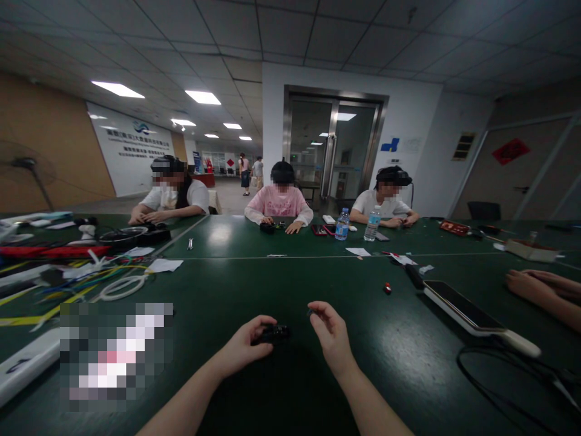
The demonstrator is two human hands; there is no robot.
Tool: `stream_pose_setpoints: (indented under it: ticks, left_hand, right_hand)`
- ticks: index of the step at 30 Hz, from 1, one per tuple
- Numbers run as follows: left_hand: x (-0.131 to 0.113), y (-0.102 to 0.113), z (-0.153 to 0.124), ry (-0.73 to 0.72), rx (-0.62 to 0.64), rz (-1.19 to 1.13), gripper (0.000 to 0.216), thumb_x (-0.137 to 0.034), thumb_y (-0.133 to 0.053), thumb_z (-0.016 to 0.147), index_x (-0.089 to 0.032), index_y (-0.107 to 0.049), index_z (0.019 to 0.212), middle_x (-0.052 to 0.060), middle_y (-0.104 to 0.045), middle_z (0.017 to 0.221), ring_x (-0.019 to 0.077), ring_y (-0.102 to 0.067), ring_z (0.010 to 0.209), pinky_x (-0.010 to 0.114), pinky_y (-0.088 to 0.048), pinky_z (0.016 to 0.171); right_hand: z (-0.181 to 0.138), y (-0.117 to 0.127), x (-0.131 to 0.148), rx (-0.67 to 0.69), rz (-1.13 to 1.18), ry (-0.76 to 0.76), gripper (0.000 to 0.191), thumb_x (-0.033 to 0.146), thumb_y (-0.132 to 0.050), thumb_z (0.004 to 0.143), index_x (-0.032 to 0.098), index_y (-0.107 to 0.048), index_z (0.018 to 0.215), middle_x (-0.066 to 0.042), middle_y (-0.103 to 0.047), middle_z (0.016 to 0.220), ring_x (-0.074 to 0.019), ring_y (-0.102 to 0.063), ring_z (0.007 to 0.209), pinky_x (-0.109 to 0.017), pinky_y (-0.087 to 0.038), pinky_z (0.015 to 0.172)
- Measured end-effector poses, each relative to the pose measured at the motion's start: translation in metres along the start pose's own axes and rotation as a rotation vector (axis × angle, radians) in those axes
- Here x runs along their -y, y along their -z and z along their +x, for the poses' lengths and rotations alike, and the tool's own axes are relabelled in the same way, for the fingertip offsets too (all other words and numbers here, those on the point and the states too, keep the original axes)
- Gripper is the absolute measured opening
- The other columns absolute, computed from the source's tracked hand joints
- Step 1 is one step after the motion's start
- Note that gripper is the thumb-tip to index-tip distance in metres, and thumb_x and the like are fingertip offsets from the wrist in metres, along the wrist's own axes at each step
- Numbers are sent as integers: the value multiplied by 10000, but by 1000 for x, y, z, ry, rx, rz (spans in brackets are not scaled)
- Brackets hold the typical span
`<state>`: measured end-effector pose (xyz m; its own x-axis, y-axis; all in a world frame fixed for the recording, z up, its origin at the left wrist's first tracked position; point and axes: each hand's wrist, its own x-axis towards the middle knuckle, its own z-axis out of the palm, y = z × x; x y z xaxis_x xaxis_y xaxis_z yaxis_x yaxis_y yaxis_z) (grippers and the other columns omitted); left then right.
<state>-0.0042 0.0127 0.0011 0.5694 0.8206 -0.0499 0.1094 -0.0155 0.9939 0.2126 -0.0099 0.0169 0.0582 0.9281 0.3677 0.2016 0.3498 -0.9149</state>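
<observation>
My left hand (247, 344) is closed around a small black object (275, 333) that it holds just above the dark green table (281, 284). A little to the right, my right hand (330, 332) pinches a tiny dark part (309, 312) between thumb and forefinger. The two hands are a few centimetres apart, low in the head view near the table's front edge.
A phone (460, 304) on a white block lies to the right, with a black cable (499, 375) near it and a small red piece (387, 287). Coloured cables and a white ring (121, 286) crowd the left. Three people sit opposite; another person's hands (540, 287) rest at right. Two water bottles (342, 224) stand far off.
</observation>
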Motion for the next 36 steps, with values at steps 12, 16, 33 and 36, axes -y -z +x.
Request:
stream_pose_setpoints:
  ticks: [12, 16, 33, 36]
  left_hand:
    - [9, 2, 4, -15, -15, 21, 446, -212, -630, 706, -222, -446, 1112, 49, -615, 1031, 209, -572, 926, 336, -405, 801]
    - [5, 1, 2, -3, -9, 35, 441, -212, -622, 710, -213, -444, 1114, 54, -618, 1007, 208, -574, 901, 337, -408, 785]
    - [5, 2, 2, 6, 1, 0, 424, -178, -613, 720, -218, -445, 1107, 34, -622, 989, 176, -575, 858, 294, -417, 733]
    - [3, 0, 3, -2, -1, -15, 419, -160, -616, 708, -207, -454, 1092, 33, -621, 961, 171, -573, 833, 287, -415, 715]
  right_hand:
    - [0, -1, -2, -16, 16, 27, 166, 276, -515, 795, 198, -588, 922, -35, -591, 850, -187, -560, 804, -317, -456, 728]
    - [0, -1, 0, 2, 17, 23, 161, 269, -508, 804, 200, -583, 928, -33, -584, 849, -184, -561, 803, -313, -457, 726]
    - [-1, -5, -4, 76, -16, 4, 216, 266, -524, 789, 205, -575, 990, -44, -597, 921, -200, -568, 904, -370, -456, 833]
    - [-1, -8, -3, 138, -70, -6, 262, 249, -557, 764, 211, -566, 1023, -35, -608, 917, -195, -571, 911, -378, -442, 864]
